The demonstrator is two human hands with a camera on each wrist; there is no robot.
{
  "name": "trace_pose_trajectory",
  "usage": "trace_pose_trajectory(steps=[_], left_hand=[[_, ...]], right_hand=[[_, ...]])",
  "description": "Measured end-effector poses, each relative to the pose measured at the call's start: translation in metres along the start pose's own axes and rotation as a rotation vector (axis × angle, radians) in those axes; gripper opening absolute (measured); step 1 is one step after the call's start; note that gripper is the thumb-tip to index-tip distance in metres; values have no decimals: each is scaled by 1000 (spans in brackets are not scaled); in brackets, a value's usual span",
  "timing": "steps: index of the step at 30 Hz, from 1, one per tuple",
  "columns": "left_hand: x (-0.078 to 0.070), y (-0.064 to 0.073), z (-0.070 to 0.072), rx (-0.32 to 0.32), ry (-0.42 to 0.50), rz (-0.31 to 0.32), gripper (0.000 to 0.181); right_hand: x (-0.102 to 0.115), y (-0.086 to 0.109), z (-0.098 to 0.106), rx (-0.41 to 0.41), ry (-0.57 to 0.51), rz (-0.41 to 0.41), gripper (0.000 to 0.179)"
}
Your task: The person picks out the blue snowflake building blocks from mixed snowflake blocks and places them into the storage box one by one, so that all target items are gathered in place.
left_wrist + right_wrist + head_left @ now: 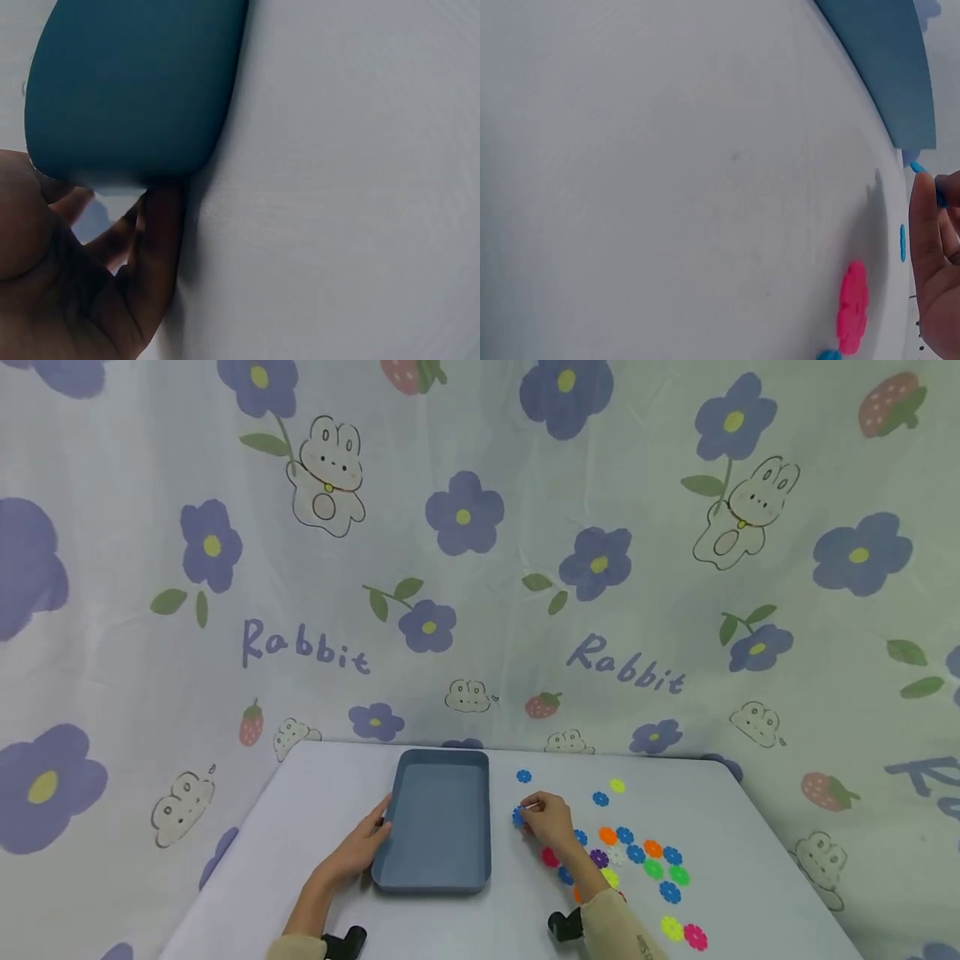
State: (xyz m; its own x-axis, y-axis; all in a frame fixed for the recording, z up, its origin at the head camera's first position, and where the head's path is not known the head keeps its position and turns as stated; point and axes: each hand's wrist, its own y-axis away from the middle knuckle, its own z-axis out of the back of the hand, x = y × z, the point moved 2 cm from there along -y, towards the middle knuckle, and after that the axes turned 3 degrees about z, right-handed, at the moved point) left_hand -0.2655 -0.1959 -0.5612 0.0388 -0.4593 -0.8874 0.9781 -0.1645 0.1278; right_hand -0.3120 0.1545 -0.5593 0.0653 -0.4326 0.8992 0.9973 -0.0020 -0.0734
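Observation:
A grey-blue rectangular tray (441,887) lies flat on the white table. My left hand (358,846) holds its left side, with the thumb by the rim; in the left wrist view the fingers (161,247) bend against the tray's outer wall (135,97). To the right of the tray, my right hand (551,820) pinches a blue flower-shaped plastic disc (517,816) between thumb and fingers, raised above the table. In the right wrist view only a sliver of that disc (918,167) shows past the fingertips. A pink disc (853,307) lies below the hand.
Several flower discs in blue, orange, green, purple, white and yellow lie scattered right of the tray, such as an orange one (652,849). Near the front right are a yellow disc (672,928) and a pink one (695,937). A patterned curtain (480,610) stands behind the table.

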Motion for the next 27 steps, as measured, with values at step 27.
trace_pose_trajectory(steps=[27], left_hand=[[0,7,-7,-43,38,16,54]], right_hand=[[88,-41,-60,43,-221,38,11]])
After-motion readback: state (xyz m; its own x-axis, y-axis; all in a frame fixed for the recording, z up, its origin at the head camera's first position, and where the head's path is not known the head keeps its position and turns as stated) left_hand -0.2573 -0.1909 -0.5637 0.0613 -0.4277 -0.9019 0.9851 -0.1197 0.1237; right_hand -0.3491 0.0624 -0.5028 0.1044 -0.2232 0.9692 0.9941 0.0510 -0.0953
